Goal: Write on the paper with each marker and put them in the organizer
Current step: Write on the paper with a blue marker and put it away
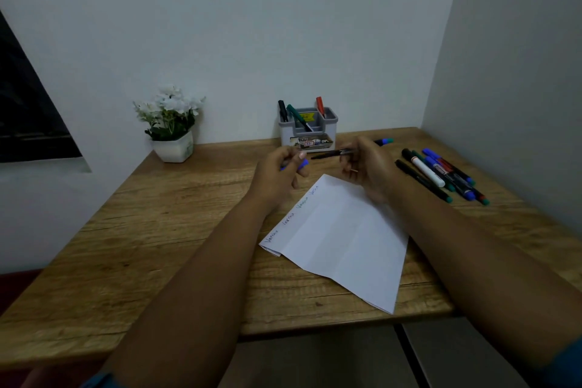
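Note:
A white sheet of paper (343, 236) lies at an angle on the wooden table (157, 230), with several handwritten words along its left edge. Above the paper's far corner my right hand (367, 167) grips a dark marker (327, 154), its tip pointing left. My left hand (280, 173) pinches a blue cap (303, 163), a short way off the tip. The grey organizer (307, 131) stands at the back against the wall and holds a black, a green and a red marker. Several more markers (441, 175) lie in a loose row to the right.
A white pot of white flowers (171, 123) stands at the back left. One more marker (384, 141) lies behind my right hand near the organizer. Walls close the table at the back and on the right. The table's front edge runs just below the paper.

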